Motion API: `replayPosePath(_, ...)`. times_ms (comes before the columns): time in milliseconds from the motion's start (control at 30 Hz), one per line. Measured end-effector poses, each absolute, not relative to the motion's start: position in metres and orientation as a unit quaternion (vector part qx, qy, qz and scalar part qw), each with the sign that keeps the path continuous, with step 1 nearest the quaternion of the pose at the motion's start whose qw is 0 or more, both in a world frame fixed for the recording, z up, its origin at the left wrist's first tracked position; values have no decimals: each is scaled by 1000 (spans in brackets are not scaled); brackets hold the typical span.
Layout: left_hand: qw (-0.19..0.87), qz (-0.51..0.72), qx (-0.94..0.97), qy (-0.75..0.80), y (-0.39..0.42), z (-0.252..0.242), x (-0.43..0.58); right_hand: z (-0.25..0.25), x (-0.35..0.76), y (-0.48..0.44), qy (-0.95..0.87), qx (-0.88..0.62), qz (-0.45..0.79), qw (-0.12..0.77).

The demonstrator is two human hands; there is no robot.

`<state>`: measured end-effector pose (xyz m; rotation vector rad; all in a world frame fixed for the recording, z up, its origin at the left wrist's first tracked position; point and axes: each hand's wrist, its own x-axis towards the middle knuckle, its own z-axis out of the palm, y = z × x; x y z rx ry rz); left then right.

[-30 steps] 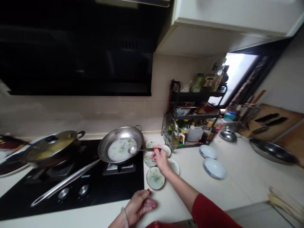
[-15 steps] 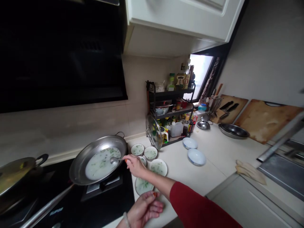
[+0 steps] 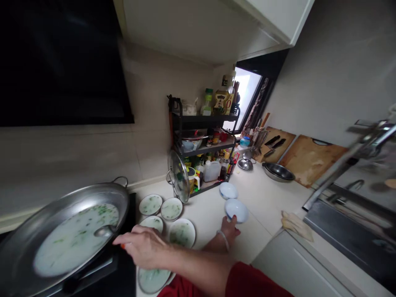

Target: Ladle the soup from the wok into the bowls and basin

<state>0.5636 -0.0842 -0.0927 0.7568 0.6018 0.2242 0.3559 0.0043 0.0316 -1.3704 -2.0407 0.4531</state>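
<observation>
My right hand (image 3: 142,246), in a red sleeve, is closed on the handle of a metal ladle (image 3: 104,231) whose bowl rests in a wide steel pan (image 3: 66,202) of milky white liquid with green bits. My left hand (image 3: 230,227), with a bracelet at the wrist, reaches across under my right arm and grips the near rim of a blue-white bowl (image 3: 236,209) on the counter. Several small dishes (image 3: 182,233) with green-flecked liquid lie between the pan and that bowl.
A second blue-white bowl (image 3: 228,190) sits just behind the first. A glass lid (image 3: 179,178) leans against a black rack of bottles (image 3: 202,138). A steel basin (image 3: 278,172), wooden boards (image 3: 311,159), a cloth (image 3: 295,225) and a sink with tap (image 3: 355,231) lie to the right.
The view has swung right. My left hand left the counter's front edge and reached to the blue-white bowl. My right hand stays on the ladle in the pan.
</observation>
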Motion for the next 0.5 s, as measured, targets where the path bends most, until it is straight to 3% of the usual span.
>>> replayPosePath(233, 854, 138, 304, 399, -76, -105, 616, 38, 374, -2, -790, -506, 167, 303)
replayPosePath(500, 874, 155, 297, 352, -85, -110, 549, 48, 385, 3, -756, -522, 175, 354)
